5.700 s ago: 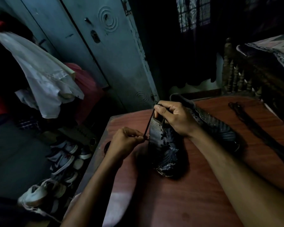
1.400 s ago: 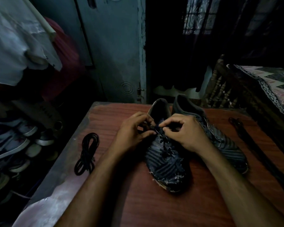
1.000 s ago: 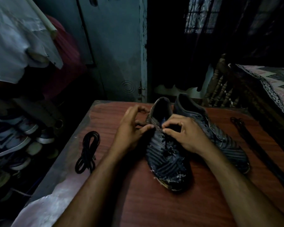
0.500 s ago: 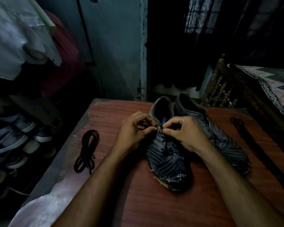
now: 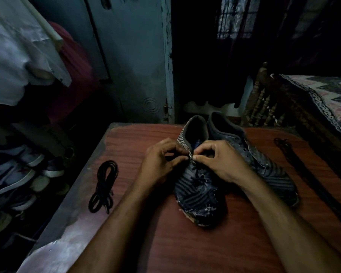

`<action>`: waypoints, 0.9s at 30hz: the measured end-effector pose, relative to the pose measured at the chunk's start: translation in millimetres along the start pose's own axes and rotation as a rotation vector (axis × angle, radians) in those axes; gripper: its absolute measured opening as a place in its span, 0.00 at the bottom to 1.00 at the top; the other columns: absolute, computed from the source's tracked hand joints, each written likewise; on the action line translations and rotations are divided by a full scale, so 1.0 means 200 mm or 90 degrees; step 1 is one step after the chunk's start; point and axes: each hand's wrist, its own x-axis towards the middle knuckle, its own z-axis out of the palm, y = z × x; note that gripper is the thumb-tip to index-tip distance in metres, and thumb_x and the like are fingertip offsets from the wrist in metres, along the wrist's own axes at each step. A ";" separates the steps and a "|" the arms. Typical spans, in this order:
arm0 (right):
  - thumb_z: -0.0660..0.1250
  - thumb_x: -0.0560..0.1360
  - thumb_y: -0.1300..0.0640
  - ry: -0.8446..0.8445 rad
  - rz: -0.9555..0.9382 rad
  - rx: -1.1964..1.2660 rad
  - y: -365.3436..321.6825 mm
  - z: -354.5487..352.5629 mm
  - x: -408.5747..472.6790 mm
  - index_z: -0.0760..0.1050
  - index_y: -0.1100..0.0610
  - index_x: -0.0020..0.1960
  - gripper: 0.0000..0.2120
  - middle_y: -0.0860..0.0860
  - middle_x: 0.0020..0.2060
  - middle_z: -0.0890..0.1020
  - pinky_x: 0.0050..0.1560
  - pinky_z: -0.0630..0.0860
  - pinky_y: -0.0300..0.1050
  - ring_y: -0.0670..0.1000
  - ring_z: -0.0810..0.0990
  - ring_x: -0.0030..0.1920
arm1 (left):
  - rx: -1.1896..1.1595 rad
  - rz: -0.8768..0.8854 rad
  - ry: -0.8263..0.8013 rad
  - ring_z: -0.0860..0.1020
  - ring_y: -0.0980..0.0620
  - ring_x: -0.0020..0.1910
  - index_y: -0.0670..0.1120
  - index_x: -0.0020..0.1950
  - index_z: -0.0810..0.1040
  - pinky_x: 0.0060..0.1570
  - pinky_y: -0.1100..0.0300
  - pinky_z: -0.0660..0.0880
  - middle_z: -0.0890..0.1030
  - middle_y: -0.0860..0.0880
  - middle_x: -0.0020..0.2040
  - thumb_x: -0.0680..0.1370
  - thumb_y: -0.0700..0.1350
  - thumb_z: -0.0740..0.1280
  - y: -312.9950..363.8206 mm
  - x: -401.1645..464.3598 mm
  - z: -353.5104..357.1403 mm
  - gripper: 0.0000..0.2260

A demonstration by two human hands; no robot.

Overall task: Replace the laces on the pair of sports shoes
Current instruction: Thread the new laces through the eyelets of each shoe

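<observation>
While the two dark striped sports shoes sit side by side toward the far edge of the reddish-brown wooden table [image 5: 185,249], toes pointing at you, your hands meet over the nearer, left-hand shoe [image 5: 197,186]. Your left hand [image 5: 159,164] rests against that shoe's left side near the collar, fingers curled, thumb and forefinger closed on what looks like the dark lace [image 5: 196,175] at the top eyelets; the light is too dim to confirm the lace end itself. Your right hand [image 5: 220,162] comes over from the right, thumb and forefinger pinched together at the same spot, just touching the left fingertips. Below the pinch, the lace runs criss-cross down the tongue toward the toe. The second shoe [image 5: 264,166] lies just beside the first, touching or nearly so, partly behind your right wrist. A bundled black spare lace [image 5: 103,186] lies near the table's left edge, well apart from the shoes. A long dark strap or lace [image 5: 295,160] stretches along the right edge; which it is cannot be told. Other shoes [image 5: 14,174] are stacked on the floor left of the table.
</observation>
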 end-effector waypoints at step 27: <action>0.55 0.80 0.70 0.176 -0.019 0.097 0.04 -0.04 0.02 0.81 0.50 0.59 0.22 0.45 0.57 0.82 0.61 0.78 0.42 0.43 0.82 0.57 | -0.593 -0.270 0.130 0.83 0.47 0.41 0.44 0.39 0.67 0.45 0.54 0.82 0.82 0.44 0.42 0.80 0.34 0.58 0.12 0.03 -0.05 0.11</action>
